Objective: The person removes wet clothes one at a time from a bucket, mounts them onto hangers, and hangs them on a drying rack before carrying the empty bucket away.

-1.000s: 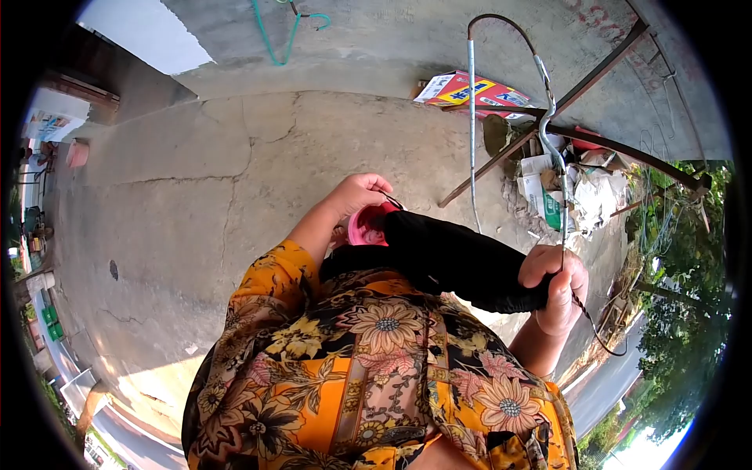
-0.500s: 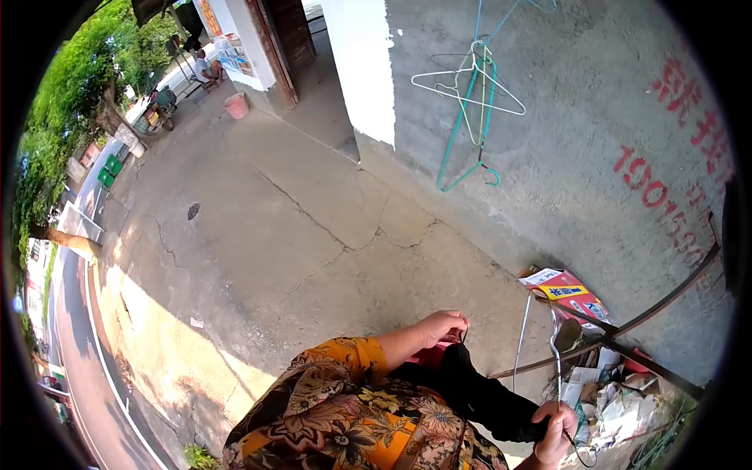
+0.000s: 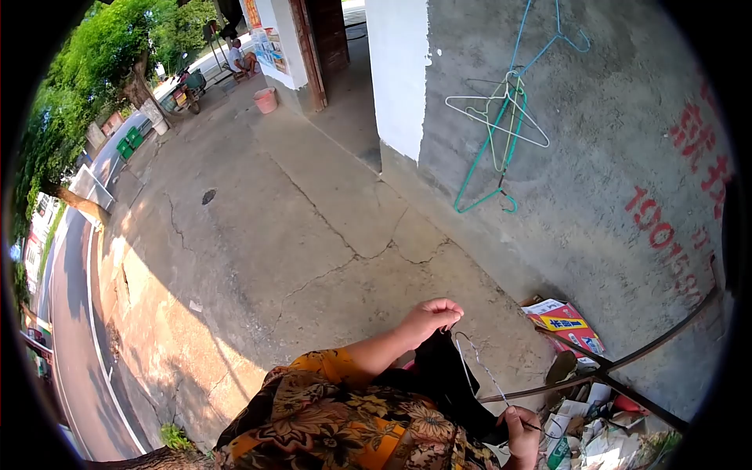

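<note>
A black garment (image 3: 448,384) hangs between my two hands, in front of my flowered top. My left hand (image 3: 431,319) is closed in a pinch on the garment's upper edge. Lower and to the right, my right hand (image 3: 520,431) is closed on a thin wire clothes hanger (image 3: 495,381), whose curved end points up toward my left hand. A dark strap shows beside the right hand's fingers; whether it is gripped too, I cannot tell. The hanger crosses over the garment's right side, and part of it is hidden there.
Several clothes hangers (image 3: 501,125) hang linked on the grey wall (image 3: 595,157). A dark metal bar frame (image 3: 605,365) stands at lower right, near a red carton (image 3: 568,325) and scrap paper (image 3: 603,439). A pink bucket (image 3: 265,100) and a seated person are farther off.
My right hand has moved up and left with the hanger, whose top is now close to my left hand and over the garment. The camera view has shifted.
</note>
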{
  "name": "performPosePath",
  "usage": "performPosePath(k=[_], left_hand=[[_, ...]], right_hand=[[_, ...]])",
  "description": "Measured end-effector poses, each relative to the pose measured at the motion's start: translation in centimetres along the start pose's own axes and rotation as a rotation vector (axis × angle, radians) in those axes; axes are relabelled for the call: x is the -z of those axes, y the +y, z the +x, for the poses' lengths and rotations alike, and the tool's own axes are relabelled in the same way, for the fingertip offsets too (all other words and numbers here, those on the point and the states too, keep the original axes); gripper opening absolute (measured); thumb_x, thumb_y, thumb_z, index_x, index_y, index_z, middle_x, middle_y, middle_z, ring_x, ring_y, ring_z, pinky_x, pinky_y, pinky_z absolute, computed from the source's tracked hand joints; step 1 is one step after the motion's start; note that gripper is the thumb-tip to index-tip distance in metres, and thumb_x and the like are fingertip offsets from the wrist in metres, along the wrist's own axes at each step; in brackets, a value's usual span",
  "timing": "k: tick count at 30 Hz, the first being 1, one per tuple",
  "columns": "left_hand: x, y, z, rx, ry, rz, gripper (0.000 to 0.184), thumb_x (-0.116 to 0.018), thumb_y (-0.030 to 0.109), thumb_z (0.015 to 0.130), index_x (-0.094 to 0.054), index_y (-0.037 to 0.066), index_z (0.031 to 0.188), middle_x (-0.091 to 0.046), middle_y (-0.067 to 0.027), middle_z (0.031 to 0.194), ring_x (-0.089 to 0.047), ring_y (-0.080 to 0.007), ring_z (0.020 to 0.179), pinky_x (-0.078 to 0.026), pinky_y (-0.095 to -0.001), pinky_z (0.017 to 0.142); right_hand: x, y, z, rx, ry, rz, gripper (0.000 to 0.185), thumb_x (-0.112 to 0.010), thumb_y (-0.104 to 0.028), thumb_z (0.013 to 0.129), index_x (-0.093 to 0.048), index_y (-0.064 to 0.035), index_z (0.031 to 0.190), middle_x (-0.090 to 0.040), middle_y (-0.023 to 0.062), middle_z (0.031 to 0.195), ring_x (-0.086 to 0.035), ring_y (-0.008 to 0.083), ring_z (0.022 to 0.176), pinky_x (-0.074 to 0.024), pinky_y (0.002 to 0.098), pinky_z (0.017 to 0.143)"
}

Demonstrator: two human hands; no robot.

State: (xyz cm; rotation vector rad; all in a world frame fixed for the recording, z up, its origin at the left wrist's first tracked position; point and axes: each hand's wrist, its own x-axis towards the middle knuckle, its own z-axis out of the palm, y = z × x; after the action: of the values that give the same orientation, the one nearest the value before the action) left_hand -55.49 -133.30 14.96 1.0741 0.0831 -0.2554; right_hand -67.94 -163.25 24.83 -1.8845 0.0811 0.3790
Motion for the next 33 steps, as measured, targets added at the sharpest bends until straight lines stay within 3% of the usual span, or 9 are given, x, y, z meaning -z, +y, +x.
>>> performPosePath(k=[8,14,21,25,27,28,31,33], left_hand=[[-2.5,3.4,-2.5,-0.104,-0.045,0.538,0.017,-0.065,0.017,0.093,-0.071,0.006,0.105,-0.068,0.0028,0.092,-0.058,-0.0048,0.083,-0.048,-0.0218,0.076],[-2.3,4.2,-1.4,-0.094,0.028,0.463,0.016,-0.065,0.009,0.091,-0.070,0.001,0.104,-0.069,-0.0016,0.090,-0.061,-0.0073,0.081,-0.050,-0.0226,0.076],[-3.5,5.9,-1.6,-0.148,0.011,0.437,0.013,-0.068,0.007,0.089,-0.072,0.001,0.100,-0.066,0.0018,0.084,-0.057,-0.0050,0.077,-0.047,-0.0207,0.069],[-3.9,6.6,-1.5,-0.263,-0.054,0.633,0.013,-0.068,0.006,0.088,-0.073,0.003,0.099,-0.067,0.0015,0.084,-0.058,-0.0055,0.077,-0.047,-0.0214,0.069],[-4.5,6.8,-1.6,-0.478,-0.093,0.808,0.012,-0.068,0.004,0.087,-0.072,0.003,0.097,-0.067,-0.0024,0.083,-0.059,-0.0098,0.075,-0.047,-0.0240,0.069],[-4.9,7.1,-1.6,-0.475,-0.111,0.810,0.012,-0.068,0.004,0.087,-0.072,0.003,0.097,-0.067,-0.0024,0.083,-0.059,-0.0098,0.075,-0.047,-0.0240,0.069],[-5.6,7.8,-1.3,-0.564,-0.189,1.024,0.010,-0.067,0.003,0.085,-0.072,0.004,0.094,-0.066,-0.0063,0.079,-0.060,-0.0173,0.072,-0.047,-0.0281,0.068],[-5.6,8.1,-0.7,-0.784,-0.237,1.178,0.010,-0.067,0.003,0.085,-0.071,0.004,0.093,-0.064,-0.0075,0.074,-0.058,-0.0223,0.068,-0.046,-0.0314,0.068]], right_hand=[[-1.4,3.0,0.4,-0.073,0.010,0.045,0.041,-0.056,-0.027,0.096,-0.062,-0.0015,0.065,-0.051,-0.0027,0.057,-0.042,0.0062,0.056,-0.0312,0.0239,0.053],[-0.7,0.3,-0.5,-0.039,-0.088,0.121,0.039,-0.054,-0.027,0.098,-0.061,-0.0021,0.069,-0.049,-0.0040,0.059,-0.043,0.0050,0.056,-0.0323,0.0236,0.052],[-1.4,0.3,-0.4,-0.046,-0.079,0.189,0.039,-0.052,-0.027,0.101,-0.059,-0.0023,0.071,-0.051,-0.0029,0.063,-0.046,0.0058,0.060,-0.0376,0.0233,0.055],[-2.2,0.4,-0.6,-0.034,-0.012,0.216,0.041,-0.053,-0.028,0.100,-0.060,-0.0021,0.069,-0.049,-0.0015,0.062,-0.045,0.0072,0.059,-0.0346,0.0247,0.055],[-2.6,0.4,-0.7,-0.016,0.048,0.243,0.039,-0.054,-0.026,0.100,-0.060,-0.0023,0.069,-0.049,-0.0015,0.062,-0.045,0.0072,0.060,-0.0351,0.0249,0.055],[-2.7,0.6,-0.7,-0.012,0.072,0.227,0.039,-0.054,-0.025,0.100,-0.060,-0.0020,0.069,-0.050,-0.0016,0.063,-0.045,0.0073,0.061,-0.0357,0.0252,0.055],[-3.0,0.4,-0.9,-0.007,0.074,0.095,0.038,-0.053,-0.027,0.100,-0.059,-0.0017,0.072,-0.051,0.0005,0.064,-0.046,0.0097,0.064,-0.0396,0.0274,0.060],[-3.3,0.1,-1.0,-0.001,0.082,0.075,0.038,-0.053,-0.027,0.100,-0.058,-0.0014,0.073,-0.051,0.0025,0.064,-0.046,0.0116,0.065,-0.0401,0.0285,0.061]])
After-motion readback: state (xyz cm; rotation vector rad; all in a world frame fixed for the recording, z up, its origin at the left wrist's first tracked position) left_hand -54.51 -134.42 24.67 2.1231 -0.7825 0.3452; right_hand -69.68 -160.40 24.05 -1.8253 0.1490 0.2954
